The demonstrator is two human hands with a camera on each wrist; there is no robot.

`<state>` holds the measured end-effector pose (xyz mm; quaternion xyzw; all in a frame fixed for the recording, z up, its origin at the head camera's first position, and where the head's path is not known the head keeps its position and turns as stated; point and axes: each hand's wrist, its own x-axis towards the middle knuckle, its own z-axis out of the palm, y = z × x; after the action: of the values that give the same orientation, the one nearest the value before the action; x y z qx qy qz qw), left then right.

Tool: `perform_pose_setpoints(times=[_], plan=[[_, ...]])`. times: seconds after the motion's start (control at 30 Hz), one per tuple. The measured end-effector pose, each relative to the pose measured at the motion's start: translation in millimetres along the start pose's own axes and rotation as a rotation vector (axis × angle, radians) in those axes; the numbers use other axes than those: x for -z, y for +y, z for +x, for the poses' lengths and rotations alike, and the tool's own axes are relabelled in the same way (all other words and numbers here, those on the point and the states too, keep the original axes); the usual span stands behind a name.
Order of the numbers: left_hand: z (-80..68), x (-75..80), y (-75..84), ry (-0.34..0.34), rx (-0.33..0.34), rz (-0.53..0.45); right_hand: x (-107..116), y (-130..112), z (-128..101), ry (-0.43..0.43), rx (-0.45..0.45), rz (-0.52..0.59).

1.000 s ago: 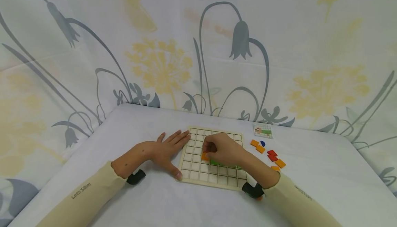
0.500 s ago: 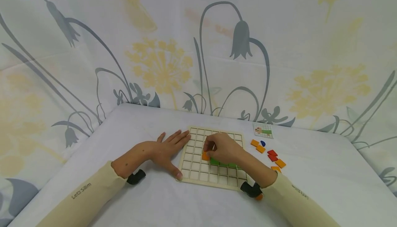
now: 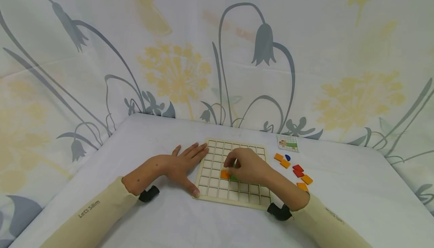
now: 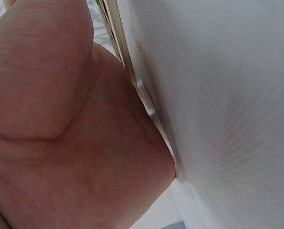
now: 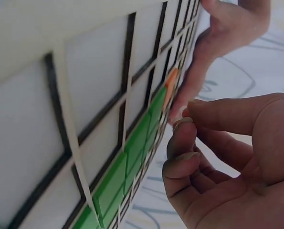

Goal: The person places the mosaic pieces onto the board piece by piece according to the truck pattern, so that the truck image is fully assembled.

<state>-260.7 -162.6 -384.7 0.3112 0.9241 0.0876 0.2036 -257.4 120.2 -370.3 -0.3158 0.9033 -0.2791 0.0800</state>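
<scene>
A pale wooden grid board (image 3: 217, 200) lies on the table. My left hand (image 3: 179, 167) spreads flat at its left side, fingertips at the far corner and thumb on the near one. My right hand (image 3: 245, 167) hovers over the board's middle with bent, loose fingers. In the right wrist view nothing shows between the right thumb and forefinger. Right by those fingertips, an orange tile (image 3: 224, 174) lies in a grid cell. Green tiles (image 5: 132, 148) fill cells beside it in a row, mostly hidden by the right hand in the head view.
Right of the board lie loose orange tiles (image 3: 306, 179), red diamond-shaped tiles (image 3: 298, 168) and a blue half-round tile (image 3: 288, 157). Behind them is a small picture card (image 3: 288, 143) with a grid pattern. A flower-printed cloth (image 3: 183, 71) hangs at the table's back.
My right fingertips have come away from the orange tile, which stays on the board, and a gap shows between thumb and forefinger. The left hand has kept still.
</scene>
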Motion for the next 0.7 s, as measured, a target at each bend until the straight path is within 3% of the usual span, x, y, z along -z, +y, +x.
perform_pose_setpoints(times=[0.3, 0.57, 0.7], plan=[[0.2, -0.2, 1.1, 0.001, 0.005, 0.008, 28.8, 31.4, -37.1, 0.082, 0.014, 0.047], [1.1, 0.3, 2.9, -0.003, 0.012, 0.005, 60.1, 70.6, -81.9, 0.141, -0.117, -0.036], [1.3, 0.5, 3.0, -0.004, 0.016, 0.008, 70.8, 90.5, -105.3, 0.138, -0.231, -0.063]])
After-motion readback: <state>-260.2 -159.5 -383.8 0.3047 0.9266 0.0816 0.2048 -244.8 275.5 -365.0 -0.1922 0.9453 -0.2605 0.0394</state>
